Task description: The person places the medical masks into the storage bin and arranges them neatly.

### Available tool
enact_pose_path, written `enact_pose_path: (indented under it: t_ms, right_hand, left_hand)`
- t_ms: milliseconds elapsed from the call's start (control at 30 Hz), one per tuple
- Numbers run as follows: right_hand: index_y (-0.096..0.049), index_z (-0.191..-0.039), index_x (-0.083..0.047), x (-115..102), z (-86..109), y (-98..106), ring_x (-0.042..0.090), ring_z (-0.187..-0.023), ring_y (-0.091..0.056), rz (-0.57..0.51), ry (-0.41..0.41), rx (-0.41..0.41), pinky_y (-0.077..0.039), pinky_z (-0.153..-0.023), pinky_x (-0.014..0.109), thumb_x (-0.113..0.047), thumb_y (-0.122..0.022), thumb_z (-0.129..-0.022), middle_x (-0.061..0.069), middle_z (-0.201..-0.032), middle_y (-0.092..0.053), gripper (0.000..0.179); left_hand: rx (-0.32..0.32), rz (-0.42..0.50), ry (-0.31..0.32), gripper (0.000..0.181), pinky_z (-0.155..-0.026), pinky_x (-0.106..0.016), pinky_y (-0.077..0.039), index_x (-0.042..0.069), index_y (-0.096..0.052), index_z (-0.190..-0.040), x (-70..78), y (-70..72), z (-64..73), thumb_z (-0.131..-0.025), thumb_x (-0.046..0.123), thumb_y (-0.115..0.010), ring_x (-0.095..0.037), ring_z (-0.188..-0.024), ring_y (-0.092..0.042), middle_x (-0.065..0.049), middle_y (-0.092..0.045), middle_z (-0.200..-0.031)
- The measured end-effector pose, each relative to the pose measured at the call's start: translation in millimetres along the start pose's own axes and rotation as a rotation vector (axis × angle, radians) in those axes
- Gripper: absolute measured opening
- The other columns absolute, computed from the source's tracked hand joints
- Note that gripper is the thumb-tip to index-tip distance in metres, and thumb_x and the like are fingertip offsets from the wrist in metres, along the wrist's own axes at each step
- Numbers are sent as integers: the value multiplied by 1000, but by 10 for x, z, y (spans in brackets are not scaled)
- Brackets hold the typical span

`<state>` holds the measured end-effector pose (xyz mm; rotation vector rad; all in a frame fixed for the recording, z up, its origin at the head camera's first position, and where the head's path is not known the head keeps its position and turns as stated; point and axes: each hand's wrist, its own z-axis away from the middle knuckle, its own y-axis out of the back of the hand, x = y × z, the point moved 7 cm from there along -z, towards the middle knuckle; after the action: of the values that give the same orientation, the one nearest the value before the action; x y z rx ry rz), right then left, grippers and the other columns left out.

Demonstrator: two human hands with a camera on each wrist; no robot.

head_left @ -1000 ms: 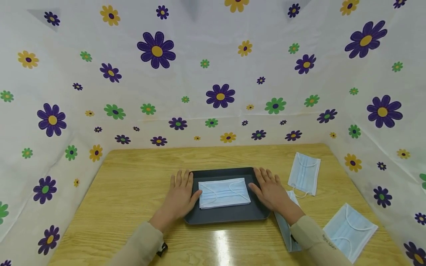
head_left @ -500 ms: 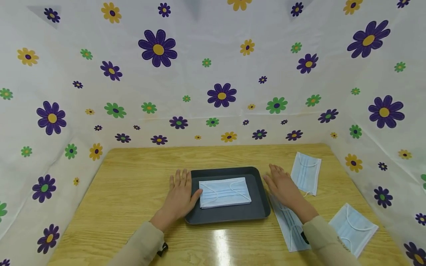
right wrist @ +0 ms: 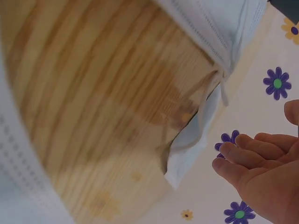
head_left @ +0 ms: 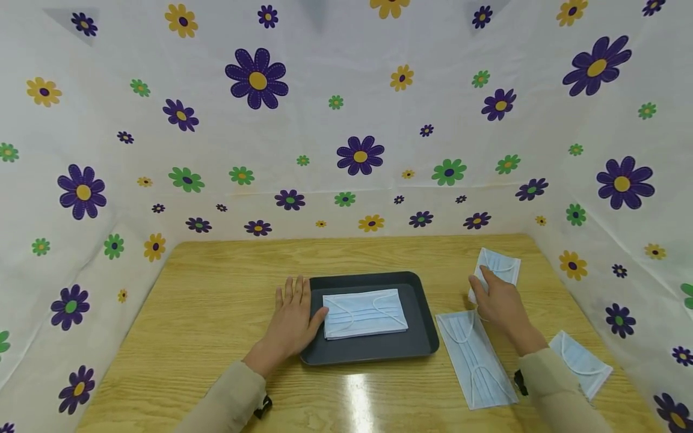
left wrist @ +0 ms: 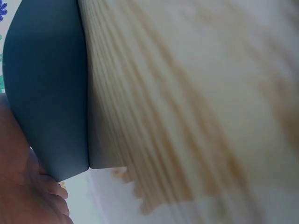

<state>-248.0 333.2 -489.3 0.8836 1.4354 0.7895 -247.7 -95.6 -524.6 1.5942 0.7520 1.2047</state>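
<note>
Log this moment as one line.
left hand: touches tray at left edge | right hand: over far mask, holding nothing | another mask: in tray

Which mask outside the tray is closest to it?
The leftmost loose mask, its corner just beside the tray; the far mask and the rightmost mask lie farther away.

Bench (head_left: 227, 270): wood-grain surface, smooth, with a glossy finish that returns a bright reflection. Tray (head_left: 379, 350): apparently plastic, smooth, matt. Face masks (head_left: 477, 361): non-woven, paper-like cloth, matt, pleated, with dotted embossing along the edges. Ear loops (right wrist: 202, 109): soft textile cord, matt. Backdrop (head_left: 303, 132): printed cloth, lightly creased, matt. Sleeves (head_left: 230, 397): plain woven-looking cloth, matt.
</note>
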Motion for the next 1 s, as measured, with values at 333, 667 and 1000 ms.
enact_pose_path:
  t_ms: [333, 667, 1000]
  right_hand:
    - [-45, -145, 21, 327, 49, 147, 66, -122, -54, 38, -80, 71, -48, -100, 71, -32, -39, -112, 45, -138, -53, 63]
    - [-60, -125, 23, 420, 129, 299, 61, -100, -66, 79, -113, 275, -55, -86, 67, -16, -53, -103, 43, -115, -67, 46]
    - [-56, -129, 25, 549, 157, 275, 62, -109, -62, 47, -221, 199, -52, -92, 68, -17, -54, -102, 45, -122, -63, 50]
  left_hand:
    - [1, -5, 0, 83, -128, -70, -10, -7, -19, -164, -28, -3, 22, -112, 54, -40, -51, -162, -7, -30, -16, -173]
    - [48, -30, 7, 75, -125, -74, -7, -9, -22, -163, -32, 33, 41, -114, 45, -38, -54, -161, -6, -30, -16, -172]
    - [71, -46, 39, 73, -126, -74, -7, -7, -23, -164, -27, 51, 61, -114, 45, -37, -54, -161, -6, -29, -17, -173]
